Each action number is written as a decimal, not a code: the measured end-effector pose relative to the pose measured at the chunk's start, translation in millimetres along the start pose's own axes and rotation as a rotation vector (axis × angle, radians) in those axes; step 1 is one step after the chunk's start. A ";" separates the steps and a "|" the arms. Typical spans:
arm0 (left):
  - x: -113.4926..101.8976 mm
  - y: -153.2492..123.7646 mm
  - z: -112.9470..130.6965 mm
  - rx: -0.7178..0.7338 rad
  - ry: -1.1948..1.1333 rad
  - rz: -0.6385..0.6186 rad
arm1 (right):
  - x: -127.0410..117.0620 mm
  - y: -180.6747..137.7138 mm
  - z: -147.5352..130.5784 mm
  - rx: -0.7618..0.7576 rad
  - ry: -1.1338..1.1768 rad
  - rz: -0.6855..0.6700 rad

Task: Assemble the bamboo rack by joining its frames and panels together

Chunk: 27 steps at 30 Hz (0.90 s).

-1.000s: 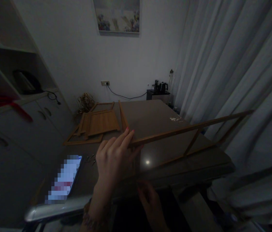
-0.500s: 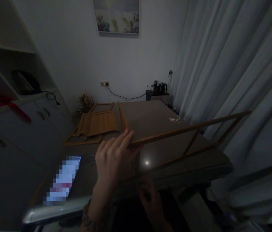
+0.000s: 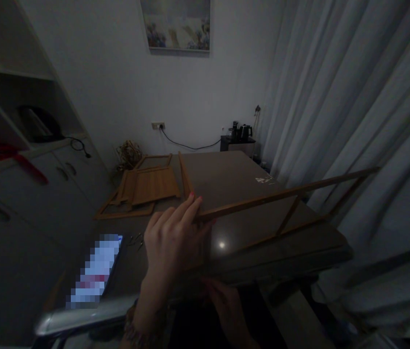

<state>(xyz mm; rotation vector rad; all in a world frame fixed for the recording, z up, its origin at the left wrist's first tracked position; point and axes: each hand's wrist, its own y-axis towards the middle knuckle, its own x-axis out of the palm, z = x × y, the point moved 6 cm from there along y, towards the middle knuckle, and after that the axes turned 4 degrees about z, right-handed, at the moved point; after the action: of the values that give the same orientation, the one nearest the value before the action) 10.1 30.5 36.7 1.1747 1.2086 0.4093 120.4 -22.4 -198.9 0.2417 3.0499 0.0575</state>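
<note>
A slim wooden frame (image 3: 248,204) with a crossbar stands on its long edge on the table, stretching off to the right. My left hand (image 3: 170,237) is closed around its near left corner, fingers over the top rail and thumb on the inner side. Lower down, by the table's front edge, is my right hand (image 3: 228,308), below the frame's dim lower corner. Its fingers are drawn together and point left; whatever they hold is too dark to make out. Several small screws (image 3: 138,241) lie left of my left hand.
Wooden panels (image 3: 154,184) and frames lie at the table's back left, with an upright wooden piece (image 3: 186,177) beside them. A lit phone (image 3: 97,271) rests at the front left. Small pale pieces (image 3: 264,180) sit at the right. Curtains (image 3: 365,97) hang along the right side.
My right hand has shifted slightly down and left, and its fingers have drawn closer together. My left hand and the wooden frame have stayed in place.
</note>
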 end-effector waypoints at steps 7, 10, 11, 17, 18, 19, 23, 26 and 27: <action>-0.7 0.9 0.7 0.001 -0.001 -0.002 | 4.0 1.2 -4.2 -0.150 -0.117 -0.073; -0.6 0.5 -0.1 -0.006 -0.010 -0.012 | -0.4 -1.0 -3.4 -0.137 -0.123 0.013; -0.8 0.4 -0.1 -0.007 -0.011 -0.010 | -2.0 -1.9 -3.6 -0.124 -0.122 0.036; -1.0 1.1 0.9 -0.010 -0.028 -0.002 | -1.8 -3.6 -8.5 -0.047 -0.059 0.039; -0.8 1.0 0.9 -0.011 -0.031 -0.006 | -0.6 -3.2 -8.1 -0.044 -0.034 0.033; -0.8 0.8 0.8 -0.013 -0.029 -0.009 | 0.8 -2.9 -6.9 -0.044 -0.012 0.027; -0.7 0.1 0.4 -0.011 -0.011 -0.023 | 3.1 -2.9 2.7 -0.082 -0.024 0.056; -0.1 0.3 0.5 -0.007 -0.005 -0.023 | 0.2 -3.8 6.1 -0.165 -0.131 0.112; 0.3 0.5 0.5 -0.007 -0.002 -0.022 | -0.8 -4.1 5.1 -0.211 -0.179 0.121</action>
<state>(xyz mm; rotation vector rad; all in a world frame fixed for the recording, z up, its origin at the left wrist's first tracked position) 10.8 30.7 36.9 1.1543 1.2166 0.3950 121.0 -26.4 -204.0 0.3923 2.8206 0.3432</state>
